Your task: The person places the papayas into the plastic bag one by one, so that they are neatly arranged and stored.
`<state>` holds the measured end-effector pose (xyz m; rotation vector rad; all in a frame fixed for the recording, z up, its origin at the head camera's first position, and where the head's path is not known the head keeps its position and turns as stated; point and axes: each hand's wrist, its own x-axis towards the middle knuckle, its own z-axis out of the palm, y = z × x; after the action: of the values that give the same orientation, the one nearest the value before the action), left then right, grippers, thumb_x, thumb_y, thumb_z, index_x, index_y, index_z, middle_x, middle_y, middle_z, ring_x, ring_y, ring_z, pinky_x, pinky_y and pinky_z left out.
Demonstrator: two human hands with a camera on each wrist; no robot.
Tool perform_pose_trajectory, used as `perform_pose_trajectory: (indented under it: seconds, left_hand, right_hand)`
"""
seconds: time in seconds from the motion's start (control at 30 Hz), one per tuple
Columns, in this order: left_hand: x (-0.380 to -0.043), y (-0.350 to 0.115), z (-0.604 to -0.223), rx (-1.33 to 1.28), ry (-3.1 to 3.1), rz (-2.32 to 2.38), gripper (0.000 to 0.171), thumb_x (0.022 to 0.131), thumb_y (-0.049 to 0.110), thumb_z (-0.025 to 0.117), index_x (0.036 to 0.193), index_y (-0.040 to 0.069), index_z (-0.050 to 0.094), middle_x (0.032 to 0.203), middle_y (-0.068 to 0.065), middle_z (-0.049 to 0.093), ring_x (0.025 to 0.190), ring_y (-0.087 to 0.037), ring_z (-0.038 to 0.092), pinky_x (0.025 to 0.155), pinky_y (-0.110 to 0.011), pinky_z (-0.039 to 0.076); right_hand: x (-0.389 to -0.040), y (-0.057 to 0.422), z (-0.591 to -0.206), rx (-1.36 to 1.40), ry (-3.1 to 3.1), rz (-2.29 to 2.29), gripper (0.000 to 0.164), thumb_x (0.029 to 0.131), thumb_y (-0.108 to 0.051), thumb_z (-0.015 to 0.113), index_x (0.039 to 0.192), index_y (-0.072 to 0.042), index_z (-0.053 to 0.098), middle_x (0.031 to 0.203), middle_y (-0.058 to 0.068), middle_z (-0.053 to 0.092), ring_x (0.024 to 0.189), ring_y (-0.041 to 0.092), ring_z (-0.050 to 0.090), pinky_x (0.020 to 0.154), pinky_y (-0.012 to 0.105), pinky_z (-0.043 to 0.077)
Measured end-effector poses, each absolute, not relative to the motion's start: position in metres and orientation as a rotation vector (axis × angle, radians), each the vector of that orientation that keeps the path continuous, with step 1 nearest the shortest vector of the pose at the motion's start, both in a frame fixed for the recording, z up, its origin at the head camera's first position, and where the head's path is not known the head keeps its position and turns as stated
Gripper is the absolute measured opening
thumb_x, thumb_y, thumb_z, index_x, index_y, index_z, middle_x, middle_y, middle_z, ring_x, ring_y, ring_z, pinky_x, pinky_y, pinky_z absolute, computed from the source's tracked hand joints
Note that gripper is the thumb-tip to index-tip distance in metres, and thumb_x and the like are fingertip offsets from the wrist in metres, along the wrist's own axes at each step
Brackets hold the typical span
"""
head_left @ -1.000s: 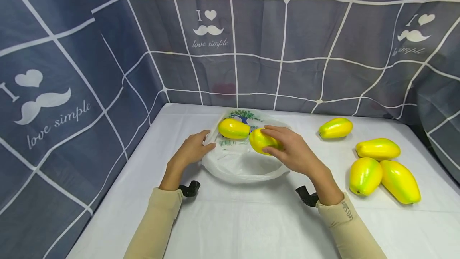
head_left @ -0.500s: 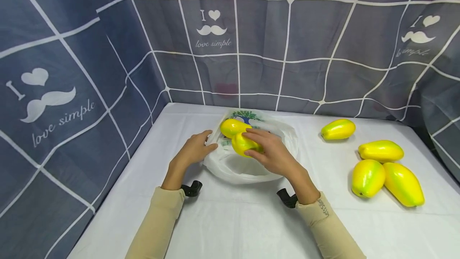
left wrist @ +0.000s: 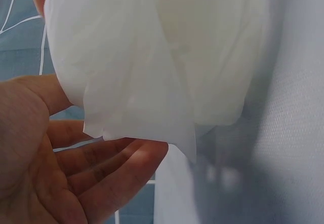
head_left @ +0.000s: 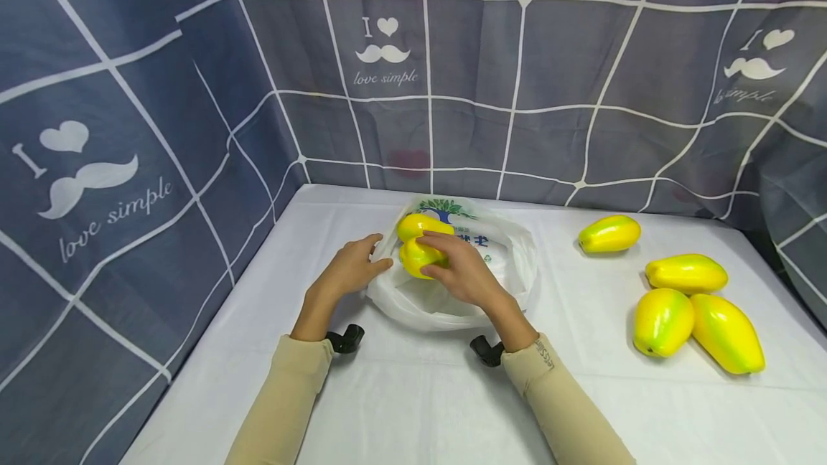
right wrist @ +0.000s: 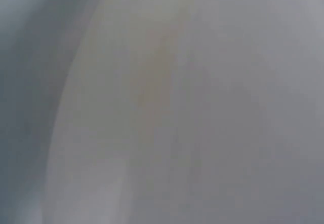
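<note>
My right hand (head_left: 461, 270) grips a yellow papaya (head_left: 416, 258) inside the mouth of a white plastic bag (head_left: 446, 318). This fruit sits right up against another papaya (head_left: 420, 224) lying farther back in the bag. At the bag's left rim, my left hand (head_left: 349, 266) holds the edge, thumb and index finger spread along it. In the left wrist view, the fingers (left wrist: 121, 178) extend under a loose flap of the bag (left wrist: 136, 92), and part of the hand is hidden behind the plastic. Only blurred white plastic (right wrist: 202, 107) fills most of the right wrist view.
On the right of the white-covered table (head_left: 413, 407) lie several more papayas: one alone farther back (head_left: 609, 234), the others, such as the front one (head_left: 663, 323), grouped closer. A dark grid-patterned curtain (head_left: 478, 77) stands behind and along the left side.
My right hand has carried its papaya leftward through the bag's mouth, up against the other papaya. My left hand has stayed at the rim, and the head view has shifted slightly.
</note>
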<state>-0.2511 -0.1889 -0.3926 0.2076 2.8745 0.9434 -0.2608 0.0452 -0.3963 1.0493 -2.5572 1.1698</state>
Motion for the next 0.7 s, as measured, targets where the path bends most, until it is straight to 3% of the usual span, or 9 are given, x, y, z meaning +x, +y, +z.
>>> perform_pose_trajectory:
  seconds: [0.7]
  left_hand:
    - [-0.252,-0.190,-0.393,0.248,2.887,0.920,0.062,0.097,0.030,0.062,0.146,0.000,0.042,0.130,-0.025,0.058,0.117,-0.038,0.057,0.096,-0.051,0.045]
  right_hand:
    - [-0.283,0.020,-0.415,0.870,-2.688,1.229,0.047,0.084,-0.009,0.078,0.128,-0.003,0.064,0.133,0.013,0.060,0.125,0.031,0.052,0.108,0.045,0.036]
